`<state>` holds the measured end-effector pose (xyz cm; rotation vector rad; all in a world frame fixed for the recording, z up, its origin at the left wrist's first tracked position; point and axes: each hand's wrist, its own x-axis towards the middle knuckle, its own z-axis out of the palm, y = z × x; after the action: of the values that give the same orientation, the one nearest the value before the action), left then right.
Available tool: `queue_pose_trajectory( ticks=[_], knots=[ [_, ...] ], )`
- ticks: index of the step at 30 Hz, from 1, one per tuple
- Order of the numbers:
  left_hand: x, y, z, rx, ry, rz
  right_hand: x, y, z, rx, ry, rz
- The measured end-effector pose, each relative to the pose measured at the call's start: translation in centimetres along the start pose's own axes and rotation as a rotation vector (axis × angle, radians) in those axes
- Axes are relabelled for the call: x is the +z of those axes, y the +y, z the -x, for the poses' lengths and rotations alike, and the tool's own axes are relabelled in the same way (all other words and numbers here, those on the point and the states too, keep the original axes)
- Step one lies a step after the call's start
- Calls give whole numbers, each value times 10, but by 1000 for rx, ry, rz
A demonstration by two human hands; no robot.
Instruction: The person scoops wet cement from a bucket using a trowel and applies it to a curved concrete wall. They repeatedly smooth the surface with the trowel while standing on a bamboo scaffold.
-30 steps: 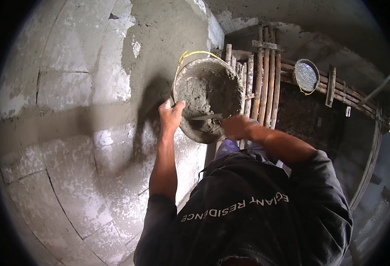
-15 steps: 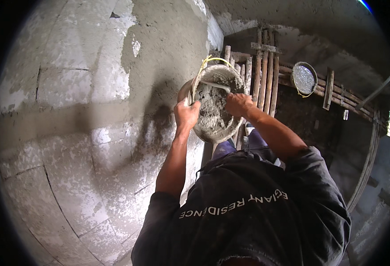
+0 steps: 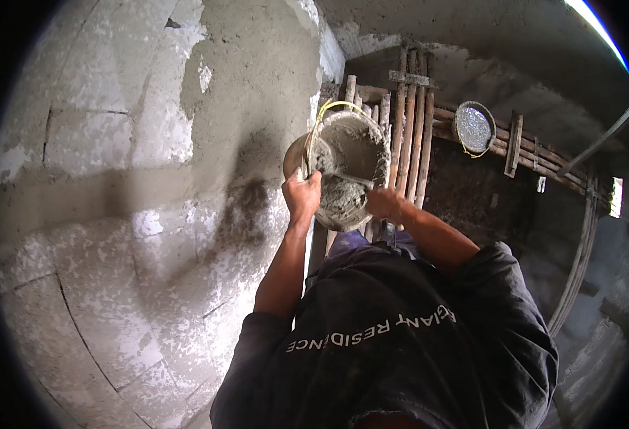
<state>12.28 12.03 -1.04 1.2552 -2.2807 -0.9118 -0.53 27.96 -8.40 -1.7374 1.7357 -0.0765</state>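
Observation:
A mortar-caked bucket (image 3: 363,146) with a yellow handle (image 3: 339,104) tilts in front of me. Wet grey mortar (image 3: 339,201) lies in its near part, while the far inner wall is bare but smeared. My left hand (image 3: 302,194) is closed around the bucket's left rim, thumb on the inside. Inside the near right rim, my right hand (image 3: 386,204), somewhat blurred, grips a trowel (image 3: 354,179). The trowel's thin pale edge shows against the mortar; most of the blade and the handle are hidden.
A block wall (image 3: 107,272), partly coated with grey plaster (image 3: 250,79), rises at my left. Wooden poles (image 3: 411,121) form a platform ahead and beneath the bucket. A second bucket (image 3: 474,149) with shiny grey contents stands on poles farther right. A slanting pole (image 3: 604,136) crosses the right side.
My right hand has moved nearer along the bucket's right side with the trowel. The mortar has been drawn toward the near side, baring the far inner wall. My left hand keeps its hold.

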Motion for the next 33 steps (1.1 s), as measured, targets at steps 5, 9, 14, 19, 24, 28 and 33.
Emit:
queue_pose_trajectory(
  ticks=[5,9,14,19,24,28,33],
  knots=[
    [1,-1,2,-34,-39,154,46,-14,2,152,59,-1076],
    [1,8,2,81,-6,76,15,10,36,114,110,-702],
    [0,40,-4,125,7,14,-60,54,69,306,86,197],
    [6,76,-3,77,-146,17,-61,46,42,695,149,-124],
    [-11,68,-9,259,-188,303,-10,-1,7,85,-121,-28],
    [-29,46,-9,102,-58,393,13,-21,-3,-163,381,-353],
    [-21,23,-8,-15,143,535,18,-21,-13,-404,486,-702]
  ],
)
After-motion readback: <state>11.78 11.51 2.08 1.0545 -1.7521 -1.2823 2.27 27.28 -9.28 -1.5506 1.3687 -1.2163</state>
